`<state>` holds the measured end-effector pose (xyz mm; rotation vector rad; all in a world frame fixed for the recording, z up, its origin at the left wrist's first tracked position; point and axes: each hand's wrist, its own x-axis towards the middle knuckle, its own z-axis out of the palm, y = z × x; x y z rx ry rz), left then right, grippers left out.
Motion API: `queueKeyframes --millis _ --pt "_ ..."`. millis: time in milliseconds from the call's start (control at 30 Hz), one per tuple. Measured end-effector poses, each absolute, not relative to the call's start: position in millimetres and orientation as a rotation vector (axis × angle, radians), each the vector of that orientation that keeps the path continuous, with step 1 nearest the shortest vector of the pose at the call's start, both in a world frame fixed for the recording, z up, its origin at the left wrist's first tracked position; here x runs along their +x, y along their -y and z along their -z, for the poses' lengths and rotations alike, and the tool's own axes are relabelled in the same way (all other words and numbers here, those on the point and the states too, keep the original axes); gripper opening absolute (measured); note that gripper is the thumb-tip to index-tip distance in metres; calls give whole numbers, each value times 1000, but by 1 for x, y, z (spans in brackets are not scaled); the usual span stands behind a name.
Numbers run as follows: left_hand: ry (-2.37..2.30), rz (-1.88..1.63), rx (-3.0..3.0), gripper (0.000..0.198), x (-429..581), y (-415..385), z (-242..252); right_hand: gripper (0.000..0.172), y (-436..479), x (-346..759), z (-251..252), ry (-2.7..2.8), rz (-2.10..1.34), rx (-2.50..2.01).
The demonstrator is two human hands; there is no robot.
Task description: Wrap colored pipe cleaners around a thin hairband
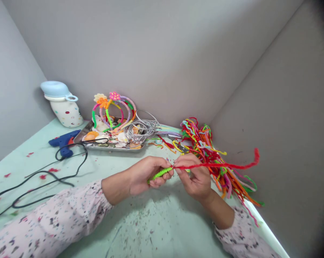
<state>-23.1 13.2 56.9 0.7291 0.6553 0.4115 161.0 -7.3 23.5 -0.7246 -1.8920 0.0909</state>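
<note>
My left hand (pixel 151 173) is closed around a piece wrapped in bright green pipe cleaner (pixel 162 173), with its thumb near the right end. My right hand (pixel 195 177) pinches a red pipe cleaner (pixel 231 165) close to that end. The long free part of the red one stretches to the right and bends upward at its tip. Both hands' fingertips almost meet above the table, and the exact point where red and green join is partly hidden by fingers.
Pipe cleaners in many colours (pixel 205 143) lie heaped at the right, near scissors (pixel 180 147). Behind my hands, a metal tray (pixel 118 147) bears flower-topped headbands (pixel 129 107) and coiled wire (pixel 144 130). At left are a blue glue gun (pixel 65 141), its black cord (pixel 81 166) and a bottle (pixel 66 111).
</note>
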Motion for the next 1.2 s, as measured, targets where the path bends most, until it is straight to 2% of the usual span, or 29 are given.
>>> queueKeyframes --millis 767,1033,1200 --pt "-617 -474 800 14 -23 -10 -59 18 9 159 -25 1870 -141 -720" --pt "-689 -550 971 14 -20 -7 -56 13 8 160 -27 1852 -385 -759" --pt "-753 -582 1009 7 -19 -5 -59 8 5 165 -33 1830 -552 -795"
